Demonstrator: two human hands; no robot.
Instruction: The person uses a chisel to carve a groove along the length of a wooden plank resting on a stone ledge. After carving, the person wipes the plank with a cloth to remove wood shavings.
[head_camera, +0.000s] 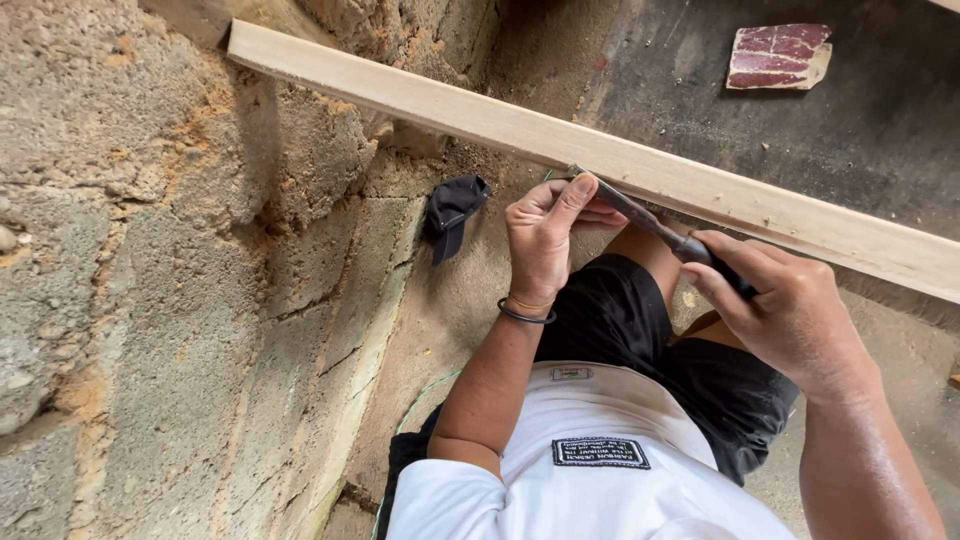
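A long pale wooden plank (480, 110) runs diagonally from the upper left to the right edge, leaning against a rough block wall (150, 250). My right hand (780, 310) grips the dark handle of a metal chisel (640, 215) whose blade lies along the plank's lower edge. My left hand (548, 232) pinches the blade near its tip, with the index finger laid over it at the plank. A black band sits on my left wrist. Below are my white shirt and black shorts.
A black cloth item (452, 208) lies on the ground at the foot of the wall. A broken red-and-white tile piece (778, 56) rests on the dark concrete floor at the upper right. A thin green cord (420, 400) runs along the floor near my left elbow.
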